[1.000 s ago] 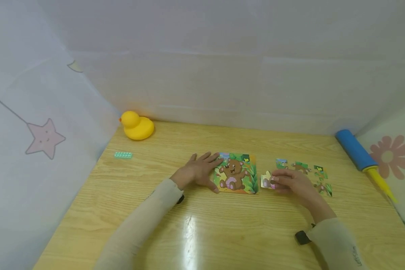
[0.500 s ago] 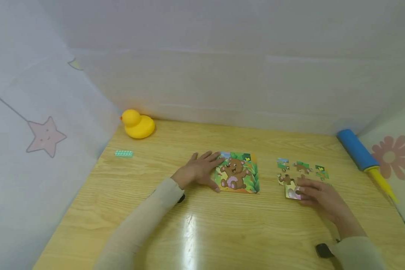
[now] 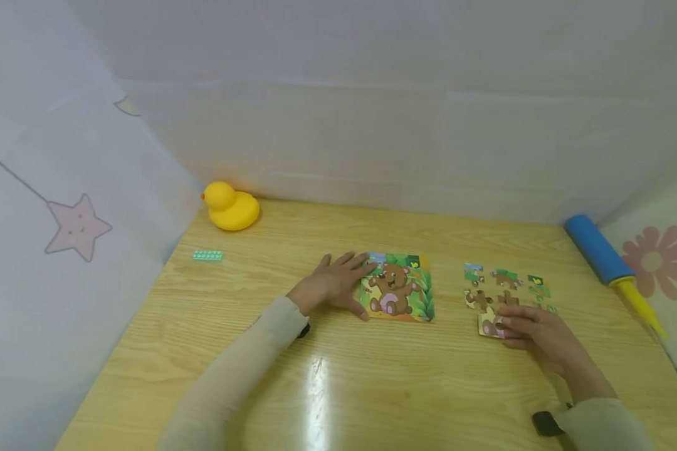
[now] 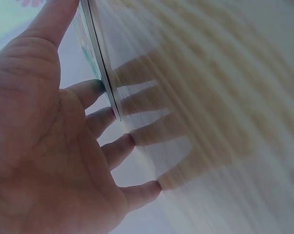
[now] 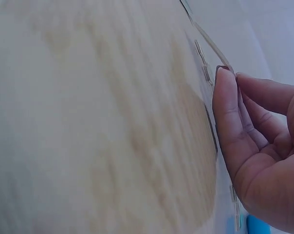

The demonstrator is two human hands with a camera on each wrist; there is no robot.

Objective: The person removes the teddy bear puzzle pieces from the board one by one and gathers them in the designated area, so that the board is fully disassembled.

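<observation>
Piece-placing step: right hand [image 3: 533, 329] pinched on puzzle piece [image 3: 489, 324] at near edge of loose pieces [image 3: 508, 287] toward table [image 3: 259, 351] right side, left hand [image 3: 333, 285] flat, fingers spread, steadying picture board [image 3: 400, 289]; next probably careful tab alignment.

Puzzle piece [image 3: 489, 326]: small, flat, pale edge with pink and brown print, lying on the wooden table at the near edge of the loose pieces.
Loose pieces [image 3: 508, 289]: flat, unjoined, green and brown.
Bear puzzle board [image 3: 397, 289]: square, flat, left of them.
</observation>
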